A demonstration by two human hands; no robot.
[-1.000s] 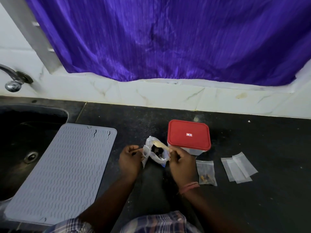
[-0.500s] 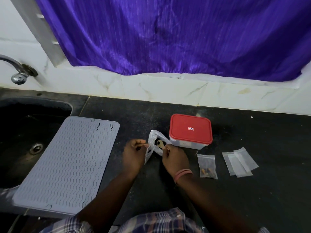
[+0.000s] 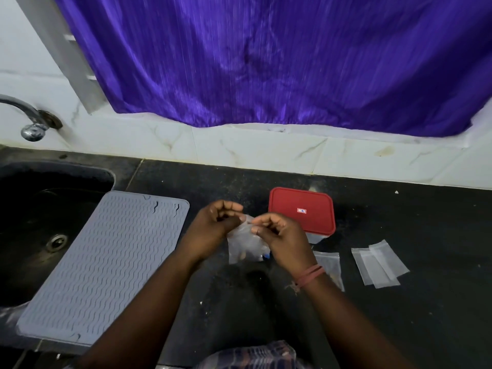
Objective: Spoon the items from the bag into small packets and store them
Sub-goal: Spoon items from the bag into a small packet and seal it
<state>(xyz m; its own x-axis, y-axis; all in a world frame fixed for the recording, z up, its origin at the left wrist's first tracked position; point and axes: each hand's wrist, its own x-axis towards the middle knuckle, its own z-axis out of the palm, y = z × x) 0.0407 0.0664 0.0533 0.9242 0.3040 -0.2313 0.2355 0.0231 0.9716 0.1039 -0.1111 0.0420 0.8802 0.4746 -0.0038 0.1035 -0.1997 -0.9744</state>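
A small clear plastic bag (image 3: 243, 243) hangs between both hands above the black counter (image 3: 399, 302), with a few dark bits near its bottom. My left hand (image 3: 215, 225) pinches its top edge on the left, and my right hand (image 3: 277, 233) pinches the top edge on the right. The bag's mouth looks closed. No spoon shows. A filled small packet (image 3: 330, 265) lies on the counter just right of my right wrist. A few empty clear packets (image 3: 378, 262) lie farther right. A container with a red lid (image 3: 300, 209) stands behind my right hand.
A grey ribbed mat (image 3: 103, 265) lies at the left, partly over the dark sink (image 3: 32, 209). A tap (image 3: 29, 121) sticks out at the far left. A purple curtain (image 3: 266, 62) hangs over the white tiled wall behind the counter.
The bag's mouth was held open with a spoon in it; now the spoon is out of sight and both hands pinch the top together. The view has shifted slightly.
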